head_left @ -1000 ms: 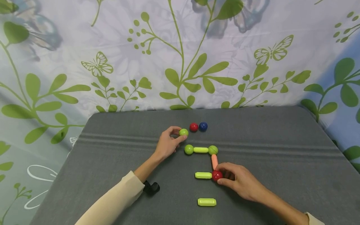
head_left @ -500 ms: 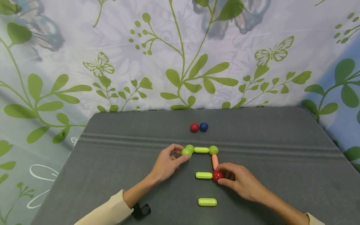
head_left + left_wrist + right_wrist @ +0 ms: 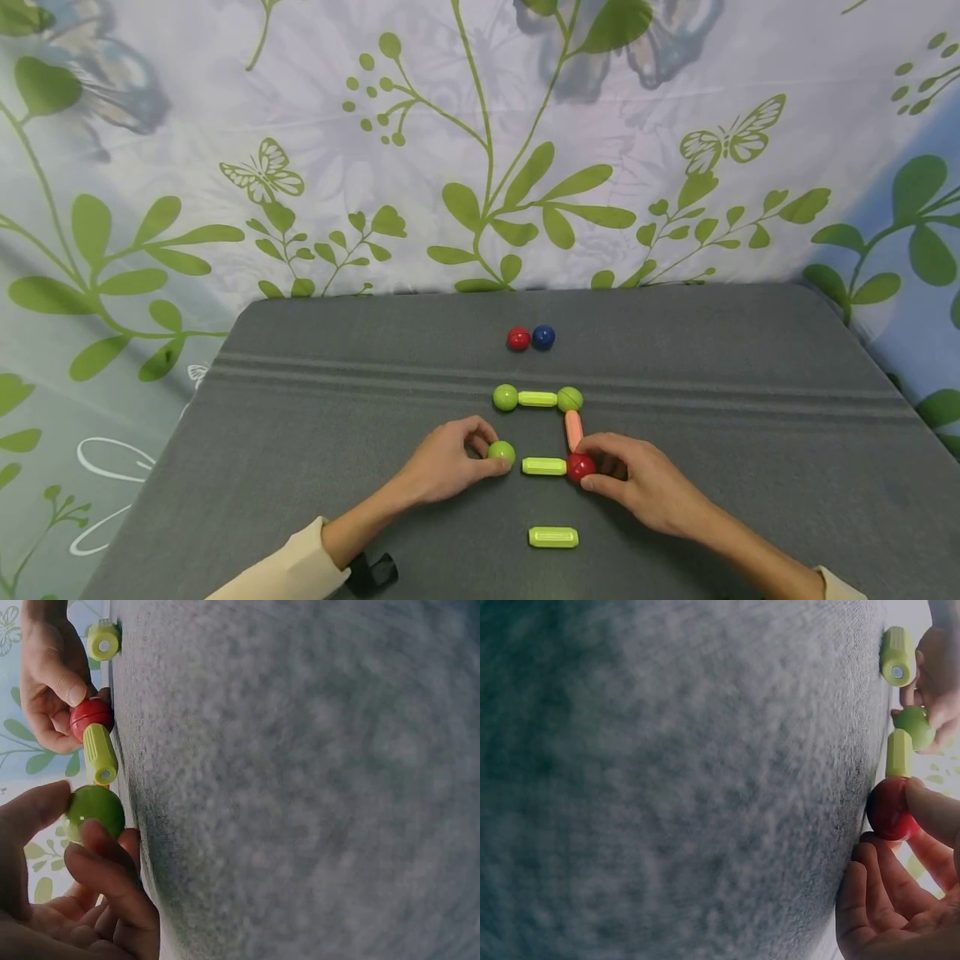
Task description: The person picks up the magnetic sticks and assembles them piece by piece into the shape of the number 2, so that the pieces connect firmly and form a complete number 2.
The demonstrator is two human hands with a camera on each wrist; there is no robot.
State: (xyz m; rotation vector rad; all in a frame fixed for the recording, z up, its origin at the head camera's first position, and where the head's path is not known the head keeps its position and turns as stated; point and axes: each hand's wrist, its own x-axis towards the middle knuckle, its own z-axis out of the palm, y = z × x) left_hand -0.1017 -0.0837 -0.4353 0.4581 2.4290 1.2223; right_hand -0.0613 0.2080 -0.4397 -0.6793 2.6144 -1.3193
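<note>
Nearest, a black piece shows beside the left sleeve, which covers part of it; what it is, I cannot make out. The right sleeve is cut off by the edge of the head view. On the grey table there are four rods and six balls: three rods are yellow-green and one is orange; three balls are green, two are red, one is blue. The near rod lies alone. Beyond it, the right hand holds the held red ball between thumb and fingers, and the middle rod touches this ball. The left hand pinches the held green ball with its fingers, just beside the free end of the middle rod, with a small gap between. The orange rod has its near end close to the right fingers; whether it touches the held red ball is hard to see. Its far end meets the corner ball, which the far rod joins to the end ball. Further, the back red ball and the blue ball lie side by side. Behind the table is a leaf-patterned cloth.
</note>
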